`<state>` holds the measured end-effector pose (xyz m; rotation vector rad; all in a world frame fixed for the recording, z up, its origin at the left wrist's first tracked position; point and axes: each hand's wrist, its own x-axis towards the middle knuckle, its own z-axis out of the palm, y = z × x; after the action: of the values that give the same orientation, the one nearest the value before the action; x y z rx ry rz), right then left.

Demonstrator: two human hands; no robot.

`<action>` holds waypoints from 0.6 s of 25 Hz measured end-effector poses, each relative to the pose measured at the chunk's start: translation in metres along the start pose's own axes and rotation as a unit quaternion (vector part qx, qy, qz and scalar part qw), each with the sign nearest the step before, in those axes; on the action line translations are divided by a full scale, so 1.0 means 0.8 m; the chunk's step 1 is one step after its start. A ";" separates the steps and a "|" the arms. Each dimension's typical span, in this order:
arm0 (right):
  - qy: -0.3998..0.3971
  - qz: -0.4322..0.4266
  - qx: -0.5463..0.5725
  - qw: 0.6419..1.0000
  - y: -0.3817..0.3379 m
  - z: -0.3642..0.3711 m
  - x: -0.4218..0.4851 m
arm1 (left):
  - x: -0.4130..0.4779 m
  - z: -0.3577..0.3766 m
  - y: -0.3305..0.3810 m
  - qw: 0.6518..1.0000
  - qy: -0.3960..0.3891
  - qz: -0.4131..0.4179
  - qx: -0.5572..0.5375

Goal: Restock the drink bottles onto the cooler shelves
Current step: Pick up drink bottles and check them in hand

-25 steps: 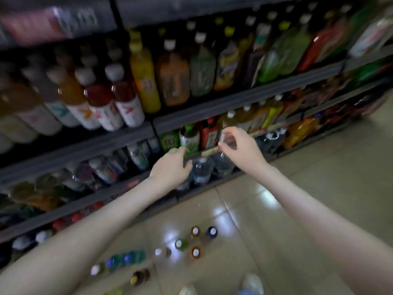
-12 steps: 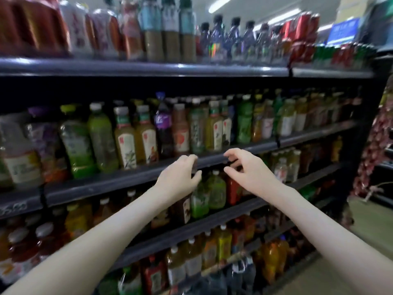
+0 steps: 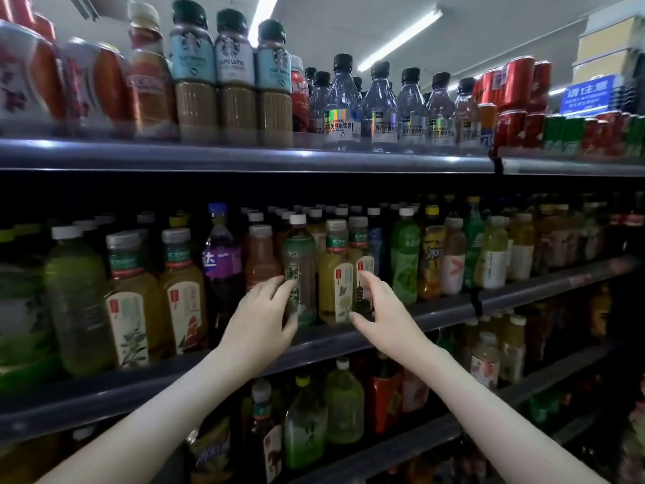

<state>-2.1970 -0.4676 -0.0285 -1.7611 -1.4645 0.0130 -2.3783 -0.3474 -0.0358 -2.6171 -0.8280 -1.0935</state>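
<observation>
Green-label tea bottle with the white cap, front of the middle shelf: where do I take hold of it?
Probably its straight lower body, from the front. The green-label bottle stands upright at the shelf edge with its front open, while the yellow tea bottle and a peach bottle crowd its sides. The left hand is nearest.

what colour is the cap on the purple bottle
The cap is blue; head view shows it.

A shop: stocked drink shelves (image 3: 384,335), stacked cans (image 3: 516,96)
</observation>
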 end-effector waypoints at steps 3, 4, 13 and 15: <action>0.023 -0.001 0.007 1.000 0.019 0.008 0.070 | 0.042 0.044 -0.007 0.996 0.052 0.042 0.058; 0.031 -0.003 0.022 0.999 0.023 0.008 0.091 | 0.057 0.054 -0.007 0.994 0.064 0.051 0.066; 0.067 -0.048 0.087 0.993 0.039 0.021 0.168 | 0.107 0.101 0.016 0.992 0.089 0.032 0.086; 0.046 -0.053 0.093 0.993 0.043 0.012 0.159 | 0.106 0.103 0.026 0.995 0.085 0.004 0.043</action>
<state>-2.1326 -0.3575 0.0053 -1.5140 -1.4394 0.0120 -2.2690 -0.2983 -0.0336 -2.4163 -0.8078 -1.2285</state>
